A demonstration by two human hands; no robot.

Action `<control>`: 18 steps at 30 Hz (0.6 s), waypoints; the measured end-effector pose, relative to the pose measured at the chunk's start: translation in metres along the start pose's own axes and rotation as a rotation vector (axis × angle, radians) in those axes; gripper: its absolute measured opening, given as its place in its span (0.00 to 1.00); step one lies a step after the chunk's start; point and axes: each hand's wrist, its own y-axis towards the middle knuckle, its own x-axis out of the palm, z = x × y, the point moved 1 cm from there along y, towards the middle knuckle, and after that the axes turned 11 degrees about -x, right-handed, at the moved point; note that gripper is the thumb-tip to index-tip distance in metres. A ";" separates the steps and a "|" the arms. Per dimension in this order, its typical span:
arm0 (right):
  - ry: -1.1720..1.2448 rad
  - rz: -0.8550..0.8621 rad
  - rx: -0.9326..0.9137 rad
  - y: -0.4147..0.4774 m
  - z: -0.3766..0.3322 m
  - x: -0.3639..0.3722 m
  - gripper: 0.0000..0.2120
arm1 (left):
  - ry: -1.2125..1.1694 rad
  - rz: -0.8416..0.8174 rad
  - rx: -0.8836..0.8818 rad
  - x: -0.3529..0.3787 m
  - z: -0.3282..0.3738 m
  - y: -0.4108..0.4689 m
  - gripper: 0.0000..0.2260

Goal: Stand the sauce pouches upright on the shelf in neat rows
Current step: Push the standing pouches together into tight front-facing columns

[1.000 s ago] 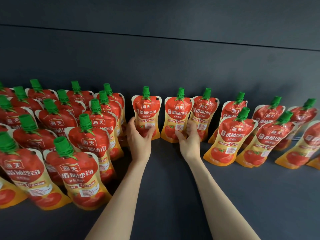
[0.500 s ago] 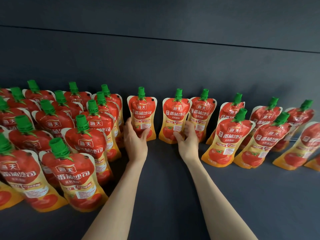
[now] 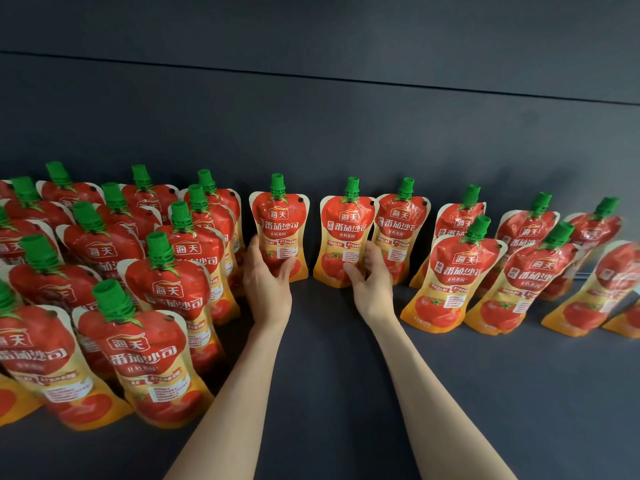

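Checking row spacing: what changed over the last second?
The left hand slid the left-held pouch slightly left, opening a gap from the right-held pouch in the right hand. Both grips held; the other pouches stayed put.

Left-hand pouch [image 3: 280, 230]: red upper half, white lettering, white-outlined red logo badge, shading to orange-yellow at the base; thin white border; small black dot at the upper corner; the red tomato picture is partly behind the left hand [image 3: 268, 282].
Right-hand pouch [image 3: 346, 237]: same red-to-yellow print, red tomato with green stalk just above the right hand [image 3: 372, 289].
Caps [image 3: 277, 183]: bright green, ribbed, with green printed leaves beneath.
Pouches left of the hands [image 3: 166, 306]: identical red, yellow and green.
Pouches right of the hands [image 3: 453, 278]: identical print.
Shelf [image 3: 329, 375]: plain dark grey.
Back wall [image 3: 311, 116]: plain dark blue-grey, with one thin darker line across.
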 end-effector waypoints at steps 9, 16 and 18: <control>-0.014 0.005 0.011 -0.001 -0.002 0.002 0.23 | 0.025 -0.010 -0.019 -0.002 0.001 -0.001 0.30; -0.159 0.047 -0.039 -0.003 -0.006 0.001 0.24 | 0.089 -0.030 -0.046 -0.005 0.003 -0.005 0.31; -0.184 0.083 -0.088 -0.004 -0.009 -0.001 0.23 | 0.107 -0.026 -0.054 -0.010 0.005 -0.009 0.31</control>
